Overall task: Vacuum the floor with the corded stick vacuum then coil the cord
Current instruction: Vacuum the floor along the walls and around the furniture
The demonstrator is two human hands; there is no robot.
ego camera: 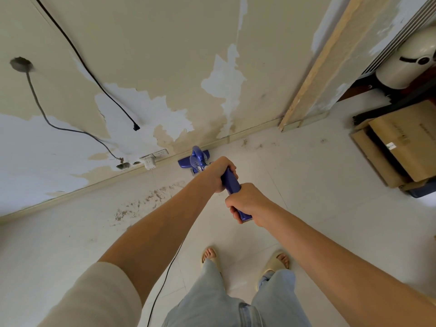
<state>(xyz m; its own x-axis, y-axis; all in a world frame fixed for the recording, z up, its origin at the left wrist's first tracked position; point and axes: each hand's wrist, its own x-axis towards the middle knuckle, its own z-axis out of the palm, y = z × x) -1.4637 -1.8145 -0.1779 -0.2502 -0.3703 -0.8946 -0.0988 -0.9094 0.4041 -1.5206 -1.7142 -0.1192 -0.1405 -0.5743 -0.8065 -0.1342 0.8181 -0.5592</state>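
A blue stick vacuum (pixel 194 159) stands on the pale tiled floor, its head against the skirting board at the wall. Both hands grip its blue handle (pixel 232 185). My left hand (pixel 218 172) holds the handle higher up toward the vacuum body. My right hand (pixel 247 202) wraps the handle's near end. The black cord (pixel 165 279) trails down to the floor on the left of my legs and leaves the bottom edge. Brown dirt (pixel 151 200) is scattered on the floor left of the vacuum, and more dirt (pixel 254 145) lies by the skirting board to the right.
A white wall socket with a plug (pixel 151 160) sits low on the peeling wall. Two dark cables (pixel 94 76) hang down the wall. Cardboard boxes (pixel 401 147) and a white fan (pixel 405 64) stand at the right. My feet in sandals (pixel 276 260) are below the hands.
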